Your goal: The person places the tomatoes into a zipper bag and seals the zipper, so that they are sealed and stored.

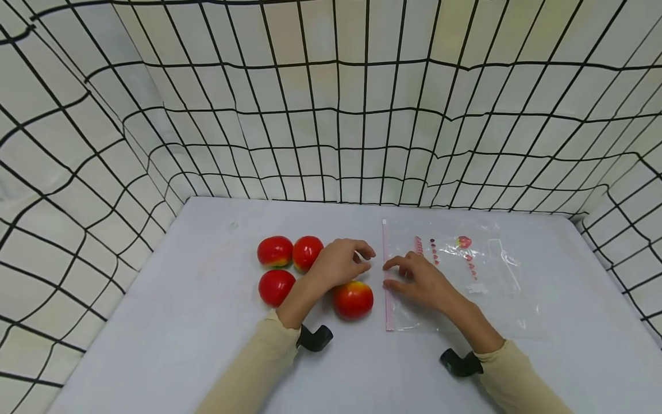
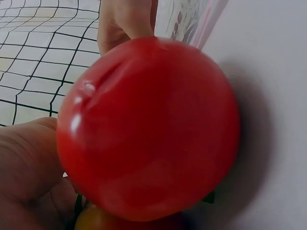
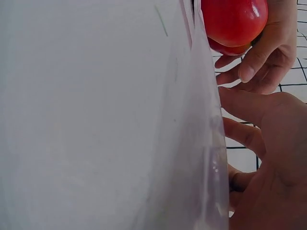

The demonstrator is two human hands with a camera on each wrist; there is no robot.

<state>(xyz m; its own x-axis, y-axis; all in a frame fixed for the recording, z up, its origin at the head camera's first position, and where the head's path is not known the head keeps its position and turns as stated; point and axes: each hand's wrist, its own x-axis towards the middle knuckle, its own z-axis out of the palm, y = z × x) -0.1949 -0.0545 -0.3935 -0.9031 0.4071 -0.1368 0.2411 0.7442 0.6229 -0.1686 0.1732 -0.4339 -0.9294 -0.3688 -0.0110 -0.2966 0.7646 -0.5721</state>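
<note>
A clear zip bag (image 1: 496,310) with a pink zip strip (image 1: 389,313) and small printed fruit pictures lies flat on the right. My right hand (image 1: 421,280) is over its left part, with thumb and index fingertips apart at the strip. My left hand (image 1: 336,261) hovers among the red tomatoes, fingers loosely bent toward the bag and nothing visible between them. One tomato (image 1: 353,300) sits just below that hand and fills much of the left wrist view. To its left are three more: an upper one (image 1: 275,251), one beside the fingers (image 1: 307,253) and a lower one (image 1: 276,287).
A white table (image 1: 170,333) carries everything. Black wire mesh (image 1: 351,115) with pale sheeting behind it rises along the back and both sides. A black wrist mount (image 1: 315,338) is on the left wrist, another (image 1: 460,363) on the right.
</note>
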